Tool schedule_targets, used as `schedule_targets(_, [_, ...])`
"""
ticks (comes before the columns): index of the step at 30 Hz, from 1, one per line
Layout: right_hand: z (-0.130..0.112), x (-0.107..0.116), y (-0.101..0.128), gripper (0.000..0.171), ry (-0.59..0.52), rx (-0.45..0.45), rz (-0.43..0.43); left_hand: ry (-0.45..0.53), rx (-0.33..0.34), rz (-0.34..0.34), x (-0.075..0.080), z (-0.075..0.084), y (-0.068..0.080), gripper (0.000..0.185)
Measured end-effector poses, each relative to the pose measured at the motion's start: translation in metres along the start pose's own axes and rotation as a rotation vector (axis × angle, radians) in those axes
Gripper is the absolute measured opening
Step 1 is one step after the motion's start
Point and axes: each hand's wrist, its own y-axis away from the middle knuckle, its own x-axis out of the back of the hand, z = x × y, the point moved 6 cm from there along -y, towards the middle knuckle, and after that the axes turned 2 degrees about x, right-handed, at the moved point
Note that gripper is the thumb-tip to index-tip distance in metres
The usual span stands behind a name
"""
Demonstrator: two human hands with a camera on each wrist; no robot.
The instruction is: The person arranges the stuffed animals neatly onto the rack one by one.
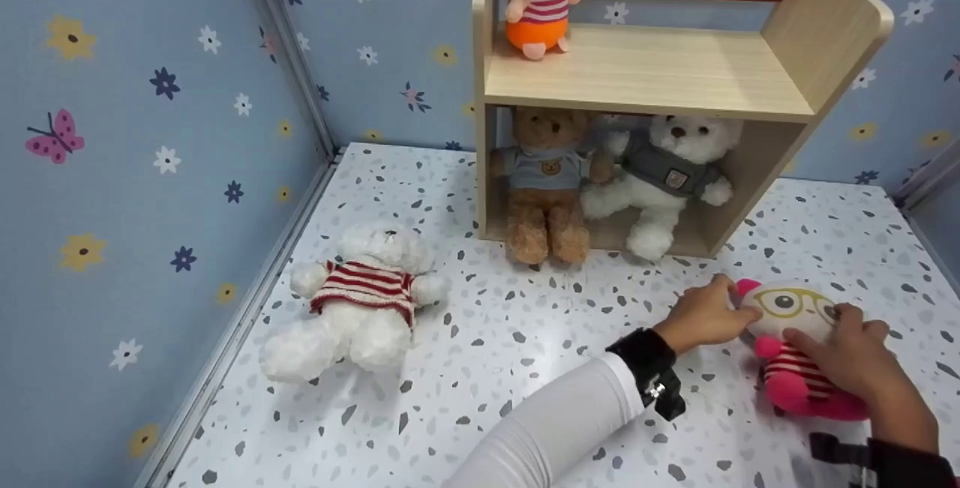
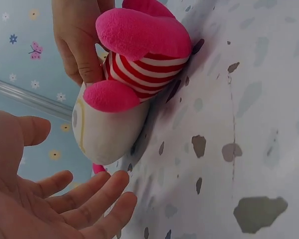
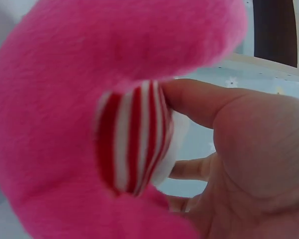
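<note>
A pink plush toy (image 1: 795, 315) with a white face, yellow glasses and a red-striped body lies on the speckled tabletop (image 1: 525, 338) at the right. My right hand (image 1: 844, 342) lies over its body and grips it. In the right wrist view the right hand (image 3: 239, 149) has its thumb against the striped side of the toy (image 3: 89, 124). My left hand (image 1: 727, 312), in a white sleeve, is at the left side of the toy's head. In the left wrist view the left hand (image 2: 64, 199) is flat-palmed with straight fingers just beside the toy (image 2: 124, 99).
A wooden shelf unit (image 1: 652, 72) stands at the back. A brown bear (image 1: 544, 181) and a white bear in a grey top (image 1: 664, 173) sit in its lower bay; a striped orange toy (image 1: 540, 8) sits on top. A white bear in a striped sweater (image 1: 360, 300) lies left, near the wall.
</note>
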Motion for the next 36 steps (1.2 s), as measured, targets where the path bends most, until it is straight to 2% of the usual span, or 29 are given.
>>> schedule_targets(4, [0.000, -0.002, 0.001, 0.118, -0.003, 0.000, -0.009, 0.007, 0.074, -0.032, -0.014, 0.003, 0.001, 0.046])
schedule_targets(7, [-0.001, -0.004, 0.000, 0.119, -0.010, 0.006, -0.021, 0.014, 0.093, -0.046, -0.021, 0.005, 0.001, 0.051])
schedule_targets(14, [-0.004, -0.011, -0.001, 0.117, -0.030, -0.026, -0.090, 0.022, 0.129, -0.055, -0.024, 0.005, -0.003, 0.057])
schedule_targets(19, [-0.006, -0.011, -0.001, 0.116, 0.002, -0.036, -0.073, 0.011, 0.128, -0.044, -0.024, 0.009, -0.002, 0.074])
schedule_targets(23, [-0.005, -0.012, -0.002, 0.118, 0.017, -0.056, -0.069, -0.043, 0.111, -0.042, -0.025, 0.012, 0.000, 0.083])
schedule_targets(28, [-0.002, -0.017, -0.003, 0.120, 0.019, -0.086, -0.060, -0.082, 0.112, -0.032, -0.028, 0.010, -0.001, 0.080])
schedule_targets(31, [-0.002, -0.017, -0.002, 0.120, 0.022, -0.065, -0.050, -0.092, 0.107, -0.023, -0.030, 0.009, -0.002, 0.076])
schedule_targets(36, [-0.001, -0.014, -0.001, 0.119, 0.017, -0.019, -0.031, -0.054, 0.098, -0.040, -0.034, 0.007, -0.003, 0.079])
